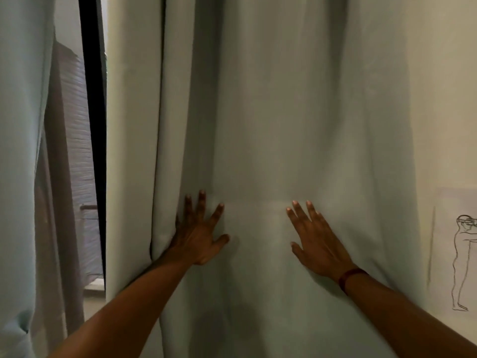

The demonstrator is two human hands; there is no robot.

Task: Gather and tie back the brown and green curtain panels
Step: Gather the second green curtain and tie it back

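Both hands are pressing flat against the green curtain panel [284, 125], which is hanging in long vertical folds straight in front of the person. The left hand [200, 236] is lying at the panel's free left edge, fingers [201, 202] spread wide and gripping nothing, its outer side tucking into the fold there. The right hand [317, 241] is resting further toward the panel's middle, fingers [311, 210] likewise splayed open on the cloth, a dark wristband [349, 276] circling the wrist. Neither hand is holding any fabric yet.

The panel's long axis is running top to bottom, so gathering it looks like a sideways job: the left hand is nearer the loose edge and seems best placed to sweep the cloth rightward toward the wall [446, 99].

The brown curtain panel [55, 202] is hanging well off to the left, beyond the dark window frame [94, 125], partly hidden behind another pale green drape [20, 125]. A line drawing of a figure [462, 262] is pinned on the wall just right of the curtain. I cannot see any tie-back.
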